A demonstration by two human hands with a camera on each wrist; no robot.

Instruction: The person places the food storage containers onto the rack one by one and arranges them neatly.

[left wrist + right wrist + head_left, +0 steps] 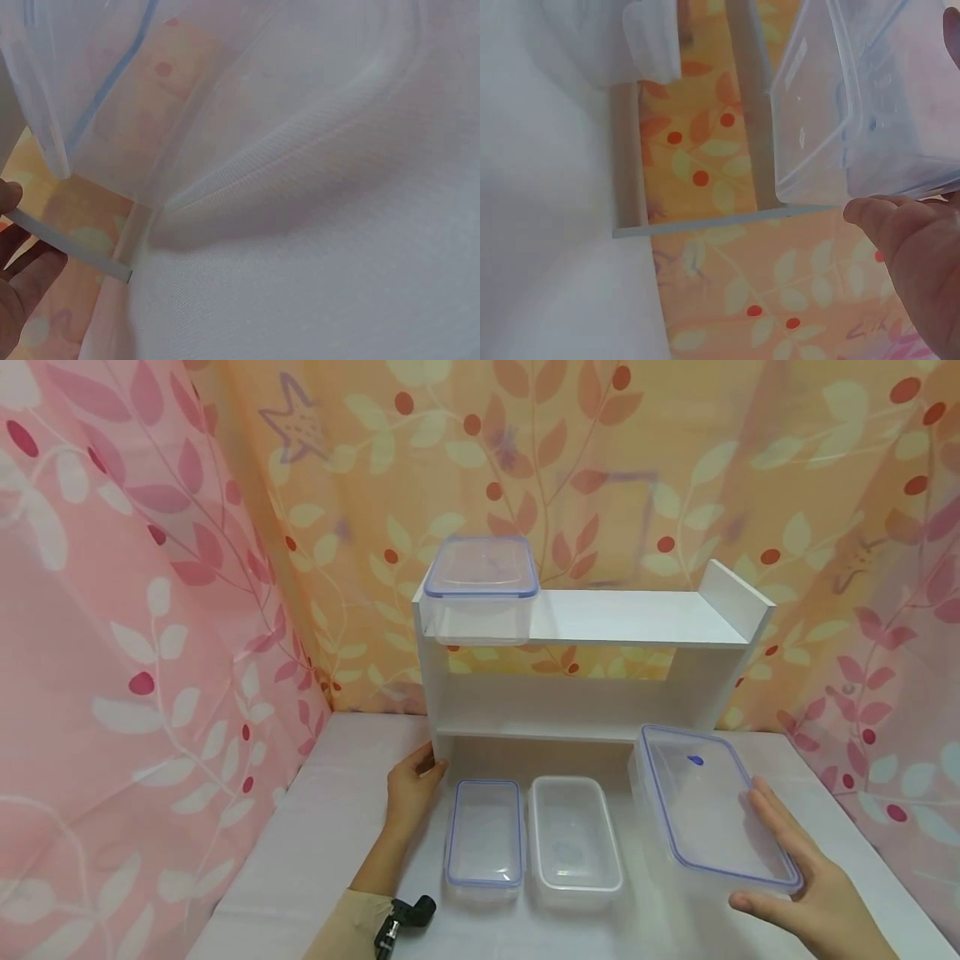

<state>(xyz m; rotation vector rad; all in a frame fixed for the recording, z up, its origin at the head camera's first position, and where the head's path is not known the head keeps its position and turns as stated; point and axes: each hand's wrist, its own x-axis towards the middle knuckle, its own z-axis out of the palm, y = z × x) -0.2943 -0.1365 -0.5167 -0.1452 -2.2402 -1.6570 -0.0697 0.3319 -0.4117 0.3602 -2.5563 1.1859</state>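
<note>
In the head view my left hand [412, 789] grips the left side panel of a white shelf [525, 718]; the thumb and fingers lie on either side of the panel [71, 244] in the left wrist view. At the right, my right hand [813, 872] holds a large clear plastic food container [720, 802] with a blue-rimmed lid by its near right corner. The container is tilted in front of the shelf's right end. Its walls also show in the right wrist view, beside the right thumb [885, 221].
A clear container [480, 585] with a blue-rimmed lid stands on the shelf's top board at the left. Before the shelf, a blue-rimmed container [485, 835] and a white-rimmed container [573, 835] sit side by side on the white-covered table [300, 827]. Patterned curtains [150, 610] surround the table.
</note>
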